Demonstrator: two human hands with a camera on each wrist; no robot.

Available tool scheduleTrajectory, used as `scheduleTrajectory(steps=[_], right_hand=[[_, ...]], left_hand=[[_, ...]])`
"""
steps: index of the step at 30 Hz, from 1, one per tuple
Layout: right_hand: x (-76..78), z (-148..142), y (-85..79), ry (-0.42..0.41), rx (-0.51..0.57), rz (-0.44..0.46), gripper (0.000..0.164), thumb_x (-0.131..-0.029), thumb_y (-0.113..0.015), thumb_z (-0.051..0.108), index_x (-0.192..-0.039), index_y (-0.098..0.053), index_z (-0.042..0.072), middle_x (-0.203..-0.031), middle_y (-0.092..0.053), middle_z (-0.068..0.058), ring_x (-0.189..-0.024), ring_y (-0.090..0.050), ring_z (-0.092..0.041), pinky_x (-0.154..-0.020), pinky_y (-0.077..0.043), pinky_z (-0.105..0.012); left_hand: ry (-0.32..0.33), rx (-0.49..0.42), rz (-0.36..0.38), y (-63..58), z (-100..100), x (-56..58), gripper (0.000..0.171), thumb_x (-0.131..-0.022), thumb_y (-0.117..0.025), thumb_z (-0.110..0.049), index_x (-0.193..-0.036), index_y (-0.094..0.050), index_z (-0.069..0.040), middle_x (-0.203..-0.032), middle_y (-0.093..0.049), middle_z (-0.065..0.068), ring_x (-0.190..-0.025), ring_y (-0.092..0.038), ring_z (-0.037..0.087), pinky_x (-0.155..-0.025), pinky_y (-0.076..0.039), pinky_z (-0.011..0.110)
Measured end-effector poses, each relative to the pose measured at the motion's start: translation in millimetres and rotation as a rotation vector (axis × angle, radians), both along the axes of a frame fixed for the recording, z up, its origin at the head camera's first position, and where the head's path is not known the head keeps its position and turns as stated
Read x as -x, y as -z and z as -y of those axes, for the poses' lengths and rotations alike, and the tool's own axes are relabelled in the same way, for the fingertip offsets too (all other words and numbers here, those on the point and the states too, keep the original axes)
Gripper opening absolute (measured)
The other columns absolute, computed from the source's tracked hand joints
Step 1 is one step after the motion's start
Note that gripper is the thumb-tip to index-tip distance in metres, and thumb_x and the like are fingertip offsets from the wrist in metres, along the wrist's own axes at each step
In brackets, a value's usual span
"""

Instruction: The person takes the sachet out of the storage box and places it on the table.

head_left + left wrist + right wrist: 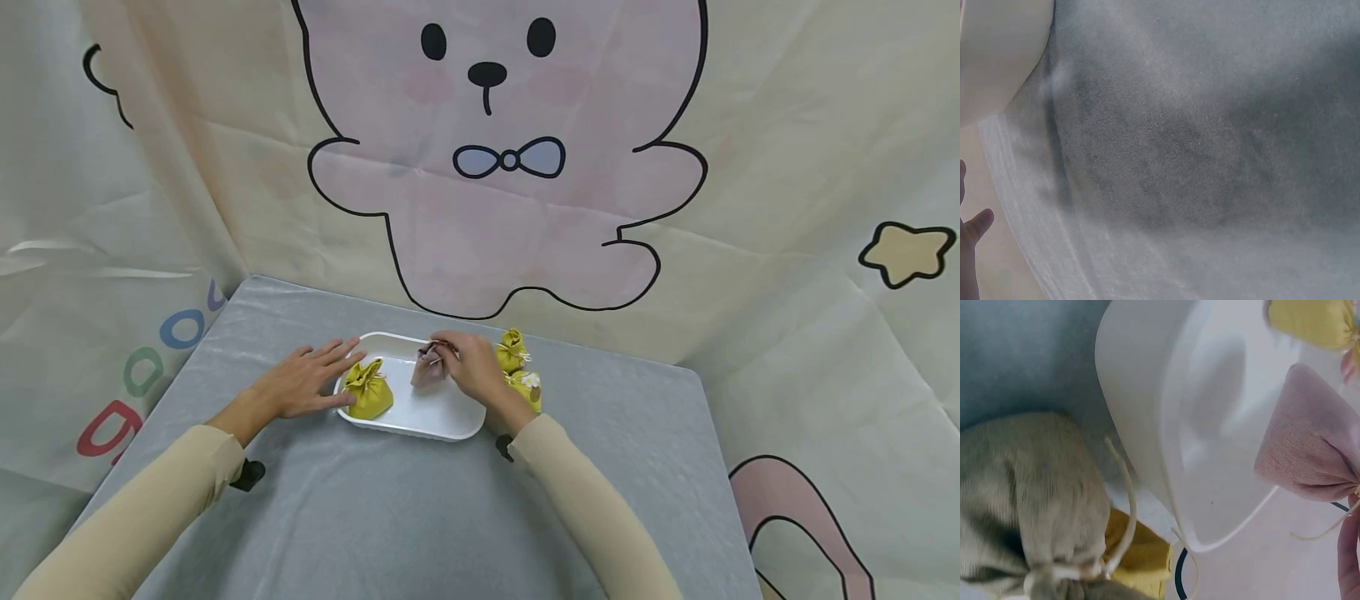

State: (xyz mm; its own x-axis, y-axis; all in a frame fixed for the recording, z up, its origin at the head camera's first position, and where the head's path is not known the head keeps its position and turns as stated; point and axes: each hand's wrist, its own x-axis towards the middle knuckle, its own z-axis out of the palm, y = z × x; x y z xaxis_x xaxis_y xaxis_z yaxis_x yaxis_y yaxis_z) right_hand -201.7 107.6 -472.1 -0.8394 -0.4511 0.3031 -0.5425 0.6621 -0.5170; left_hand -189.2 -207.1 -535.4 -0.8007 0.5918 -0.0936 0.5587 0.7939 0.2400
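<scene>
A printed backdrop (pixel 495 167) with a pink cartoon bear hangs behind everything, and in front of it stands a table (pixel 420 517) under a grey cloth. The white tray (pixel 442 421) near the middle of that cloth serves as the landmark here.

Inside the tray, toward its left end, sits a yellow pouch (pixel 367 390), gathered and tied at the neck. Toward the tray's far right part is a pink pouch (pixel 430 367), also cinched at the top with pale cord. Just outside the tray's right rim lie two more yellow pouches (pixel 519 367), one behind the other; the nearer one carries a small white flower. The right wrist view shows a greyish-green drawstring bag (pixel 1029 494) outside the tray's rim as well, with a bit of yellow cloth (pixel 1138 553) under it.

The left hand (pixel 311 383) rests at the tray's left rim, fingers straight and slightly spread, the fingertips touching or nearly touching the yellow pouch inside. The right hand (pixel 472 367) reaches over the tray's right side, its fingers curled together and pinching the gathered neck of the pink pouch.

The pink pouch looks light, soft and slumping, a cloth sack that will sag and change shape rather than hold stiff. Its woven fabric should not be slippery. The tied neck is probably the surest place to take it, since the cord bunches the cloth into a firm knot.
</scene>
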Motion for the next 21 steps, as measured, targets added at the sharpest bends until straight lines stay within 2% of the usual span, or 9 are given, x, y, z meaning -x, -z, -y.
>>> scheduleTrajectory(steps=[4, 12, 21], right_hand=[[-2.4, -7, -6.6, -0.022, 0.051, -0.044, 0.017, -0.096, -0.064, 0.003, -0.111, -0.074, 0.004, -0.103, -0.075, -0.008, -0.069, -0.06, -0.011, -0.061, -0.048, -0.026], [-4.9, -26, -15.2, -0.007, 0.058, -0.14, 0.019, -0.094, -0.067, 0.004, -0.111, -0.074, 0.002, -0.102, -0.076, -0.009, -0.074, -0.066, -0.017, -0.065, -0.052, -0.033], [-1.2, -58, -23.4, 0.041, 0.106, -0.12, 0.02, -0.095, -0.066, 0.002, -0.114, -0.073, 0.002, -0.103, -0.075, -0.011, -0.065, -0.06, -0.014, -0.057, -0.046, -0.028]], left_hand=[[-0.001, 0.002, -0.005, 0.2, 1, -0.5, 0.085, -0.093, -0.048, -0.069, -0.159, -0.029, -0.018, -0.165, -0.02, 0.009, -0.148, -0.025, 0.038, -0.108, -0.028, 0.067], [0.002, -0.002, -0.005, -1.1, 1, -0.9, 0.085, -0.093, -0.049, -0.068, -0.159, -0.029, -0.018, -0.165, -0.02, 0.01, -0.148, -0.025, 0.038, -0.108, -0.028, 0.067], [0.009, -0.016, -0.014, -1.3, 0, -1.9, 0.084, -0.094, -0.05, -0.067, -0.158, -0.03, -0.016, -0.164, -0.022, 0.011, -0.147, -0.027, 0.039, -0.108, -0.03, 0.067]])
